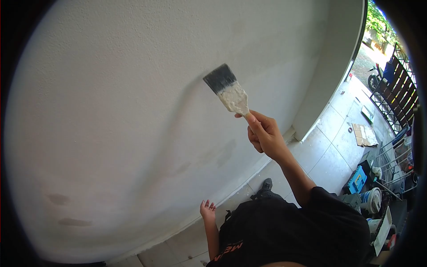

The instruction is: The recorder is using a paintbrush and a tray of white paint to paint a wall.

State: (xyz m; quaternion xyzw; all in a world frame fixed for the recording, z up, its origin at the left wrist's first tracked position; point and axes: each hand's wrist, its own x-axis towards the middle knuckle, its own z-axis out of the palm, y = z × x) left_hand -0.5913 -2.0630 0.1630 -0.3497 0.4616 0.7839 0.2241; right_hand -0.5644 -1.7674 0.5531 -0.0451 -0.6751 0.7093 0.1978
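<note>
My right hand (pixel 266 133) grips the handle of a flat paintbrush (pixel 230 88), its thumb lying along the near side. The brush has dark bristles, and its ferrule and lower part are caked with off-white paint. It tilts up and to the left in front of a white wall (pixel 116 116), on which it casts a soft shadow. Whether the bristle tips touch the wall, I cannot tell. Damp-looking grey patches mark the wall low at left and near the middle. Lower down, my left hand (pixel 208 208) hangs beside the wall, empty, with its fingers apart.
Pale floor tiles (pixel 328 153) run along the wall's foot. A wall corner (pixel 310 100) juts out at right. Farther right are a flattened cardboard piece (pixel 365 135), a blue toolbox (pixel 357 180), a paint bucket (pixel 371 200), a metal rack (pixel 395 157) and a slatted gate (pixel 398 78).
</note>
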